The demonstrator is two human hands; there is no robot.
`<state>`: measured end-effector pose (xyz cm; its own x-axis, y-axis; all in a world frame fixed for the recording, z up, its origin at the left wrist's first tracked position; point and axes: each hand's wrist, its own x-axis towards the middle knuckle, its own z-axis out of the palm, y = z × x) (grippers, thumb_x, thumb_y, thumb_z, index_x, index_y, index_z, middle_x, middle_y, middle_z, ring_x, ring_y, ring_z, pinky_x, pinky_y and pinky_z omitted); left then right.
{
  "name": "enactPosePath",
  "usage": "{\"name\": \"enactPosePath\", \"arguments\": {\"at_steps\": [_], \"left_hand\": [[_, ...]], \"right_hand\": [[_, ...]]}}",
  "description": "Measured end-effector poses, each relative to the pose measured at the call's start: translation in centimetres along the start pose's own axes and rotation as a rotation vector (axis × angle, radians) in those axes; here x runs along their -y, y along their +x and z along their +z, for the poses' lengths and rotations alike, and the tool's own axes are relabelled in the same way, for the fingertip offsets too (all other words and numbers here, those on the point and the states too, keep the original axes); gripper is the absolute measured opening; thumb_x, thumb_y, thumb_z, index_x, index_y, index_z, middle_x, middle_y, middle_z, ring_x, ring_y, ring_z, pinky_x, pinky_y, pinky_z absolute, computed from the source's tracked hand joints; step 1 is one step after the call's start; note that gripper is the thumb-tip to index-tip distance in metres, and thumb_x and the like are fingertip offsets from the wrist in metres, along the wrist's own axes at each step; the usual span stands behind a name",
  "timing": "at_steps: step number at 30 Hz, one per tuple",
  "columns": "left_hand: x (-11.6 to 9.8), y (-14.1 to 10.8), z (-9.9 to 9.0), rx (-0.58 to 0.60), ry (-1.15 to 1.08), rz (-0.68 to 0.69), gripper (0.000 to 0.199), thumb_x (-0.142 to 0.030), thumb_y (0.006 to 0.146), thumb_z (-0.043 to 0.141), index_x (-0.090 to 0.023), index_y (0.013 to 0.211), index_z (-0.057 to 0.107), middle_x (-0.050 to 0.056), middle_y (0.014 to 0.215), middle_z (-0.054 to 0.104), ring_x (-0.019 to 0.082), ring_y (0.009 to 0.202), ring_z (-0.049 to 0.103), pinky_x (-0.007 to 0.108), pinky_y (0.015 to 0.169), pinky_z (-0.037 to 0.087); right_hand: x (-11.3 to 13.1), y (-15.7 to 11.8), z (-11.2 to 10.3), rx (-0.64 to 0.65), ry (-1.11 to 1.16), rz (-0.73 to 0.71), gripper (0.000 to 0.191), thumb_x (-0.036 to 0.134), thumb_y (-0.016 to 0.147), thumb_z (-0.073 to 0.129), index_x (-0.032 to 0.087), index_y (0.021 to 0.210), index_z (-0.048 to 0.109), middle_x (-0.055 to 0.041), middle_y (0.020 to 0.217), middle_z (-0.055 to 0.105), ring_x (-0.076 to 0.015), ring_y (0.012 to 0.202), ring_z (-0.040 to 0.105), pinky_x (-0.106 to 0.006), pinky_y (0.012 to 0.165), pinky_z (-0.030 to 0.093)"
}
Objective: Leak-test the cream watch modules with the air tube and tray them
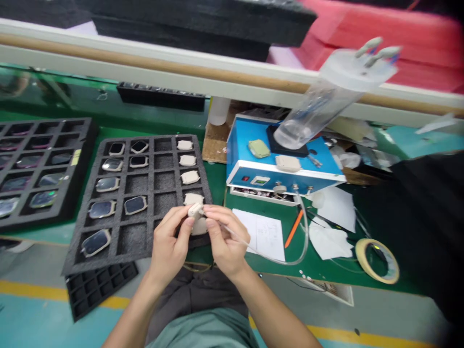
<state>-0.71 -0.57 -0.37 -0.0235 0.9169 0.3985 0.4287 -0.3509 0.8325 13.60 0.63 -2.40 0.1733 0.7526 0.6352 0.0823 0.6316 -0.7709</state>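
Note:
My left hand [170,239] grips a beige watch-like case [195,210] by its edges, above a dark grey foam tray [141,145]. My right hand [224,237] pinches a thin clear tube [275,261] against that case, and the exact contact is hidden by my fingers. The tray's cells hold several glossy dark-faced watch bodies [135,205] and several beige cases [190,177]. The tube runs from my right hand, around the paper sheet, up to a blue test box [286,154]. Two more cases lie on the box.
A clear plastic cylinder [326,104] hangs tilted over the blue box. A second foam tray [43,169] lies to the left, a black tray [101,290] below. To the right are an orange pen [293,228], white papers [337,208] and a masking tape roll [377,261].

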Motion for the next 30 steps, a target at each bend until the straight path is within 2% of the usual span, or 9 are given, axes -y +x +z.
{"name": "enactPosePath", "arguments": {"at_steps": [5, 8, 10, 12, 18, 22, 24, 27, 30], "left_hand": [[-1.8, 0.9, -4.5, 0.033, 0.350, 0.069, 0.031, -0.018, 0.107, 0.049, -0.015, 0.132, 0.067, 0.010, 0.118, 0.075, 0.020, 0.109, 0.070, 0.033, 0.097, 0.055], [-2.6, 1.2, -7.4, 0.285, 0.509, 0.057, 0.031, -0.017, 0.108, 0.045, -0.017, 0.127, 0.069, 0.010, 0.115, 0.074, 0.023, 0.107, 0.067, 0.037, 0.096, 0.054], [-2.7, 1.0, -8.2, 0.484, 0.532, 0.062, 0.033, -0.014, 0.105, 0.045, -0.020, 0.123, 0.072, 0.008, 0.108, 0.075, 0.023, 0.101, 0.066, 0.038, 0.092, 0.054], [-2.2, 0.6, -8.2, 0.568, 0.540, 0.081, 0.035, -0.012, 0.103, 0.047, -0.023, 0.121, 0.074, 0.007, 0.107, 0.075, 0.024, 0.100, 0.067, 0.038, 0.091, 0.054], [0.7, 1.5, -9.4, 0.234, 0.750, 0.031, 0.028, -0.023, 0.100, 0.056, -0.021, 0.117, 0.078, 0.013, 0.118, 0.078, 0.031, 0.113, 0.069, 0.046, 0.100, 0.053], [2.1, 2.9, -11.5, 0.277, 0.889, -0.061, 0.024, -0.024, 0.095, 0.061, -0.023, 0.109, 0.080, 0.012, 0.114, 0.080, 0.033, 0.107, 0.073, 0.045, 0.099, 0.053], [2.2, 3.1, -11.5, 0.218, 0.849, -0.066, 0.025, -0.025, 0.096, 0.058, -0.022, 0.107, 0.080, 0.012, 0.109, 0.081, 0.032, 0.105, 0.073, 0.046, 0.100, 0.053], [1.5, 2.5, -9.2, -0.015, 0.550, -0.119, 0.025, -0.031, 0.097, 0.061, -0.020, 0.109, 0.080, 0.012, 0.109, 0.081, 0.028, 0.102, 0.074, 0.043, 0.098, 0.056], [0.2, 1.4, -4.8, -0.123, -0.011, -0.268, 0.028, -0.035, 0.092, 0.071, -0.016, 0.112, 0.078, 0.011, 0.109, 0.082, 0.024, 0.095, 0.078, 0.036, 0.087, 0.062]], "right_hand": [[0.0, -1.2, -0.5, -0.092, 0.002, 0.029, 0.023, 0.009, 0.096, 0.066, 0.025, 0.109, 0.078, -0.0055, 0.105, 0.081, -0.0201, 0.100, 0.078, -0.040, 0.087, 0.067], [0.0, -1.5, -0.4, -0.081, 0.006, 0.060, 0.017, 0.013, 0.096, 0.068, 0.024, 0.105, 0.078, -0.0054, 0.102, 0.080, -0.0205, 0.096, 0.078, -0.040, 0.084, 0.068], [0.1, -1.5, -0.4, -0.065, 0.006, 0.073, 0.015, 0.015, 0.097, 0.068, 0.023, 0.105, 0.078, -0.0059, 0.103, 0.080, -0.0208, 0.095, 0.079, -0.041, 0.084, 0.069], [0.2, -1.6, -0.5, -0.068, 0.010, 0.094, 0.014, 0.017, 0.098, 0.067, 0.023, 0.105, 0.077, -0.0066, 0.104, 0.079, -0.0211, 0.096, 0.078, -0.041, 0.084, 0.069], [0.3, -1.9, -0.4, -0.110, 0.026, 0.155, 0.009, 0.019, 0.096, 0.071, 0.021, 0.103, 0.078, -0.0064, 0.098, 0.080, -0.0210, 0.091, 0.080, -0.039, 0.082, 0.070], [0.5, -2.0, -0.3, -0.131, 0.070, 0.187, 0.009, 0.021, 0.097, 0.071, 0.019, 0.104, 0.077, -0.0065, 0.097, 0.079, -0.0204, 0.091, 0.080, -0.039, 0.082, 0.071], [0.5, -2.0, -0.3, -0.128, 0.060, 0.188, 0.008, 0.021, 0.097, 0.071, 0.019, 0.103, 0.077, -0.0066, 0.097, 0.079, -0.0206, 0.091, 0.080, -0.039, 0.082, 0.071], [0.4, -1.9, -0.3, -0.105, 0.045, 0.162, 0.010, 0.020, 0.098, 0.070, 0.020, 0.105, 0.076, -0.0068, 0.098, 0.080, -0.0205, 0.091, 0.080, -0.038, 0.081, 0.070], [0.2, -1.8, -0.3, -0.076, 0.036, 0.108, 0.014, 0.017, 0.098, 0.068, 0.022, 0.108, 0.076, -0.0066, 0.101, 0.080, -0.0203, 0.095, 0.079, -0.038, 0.082, 0.070]]}}
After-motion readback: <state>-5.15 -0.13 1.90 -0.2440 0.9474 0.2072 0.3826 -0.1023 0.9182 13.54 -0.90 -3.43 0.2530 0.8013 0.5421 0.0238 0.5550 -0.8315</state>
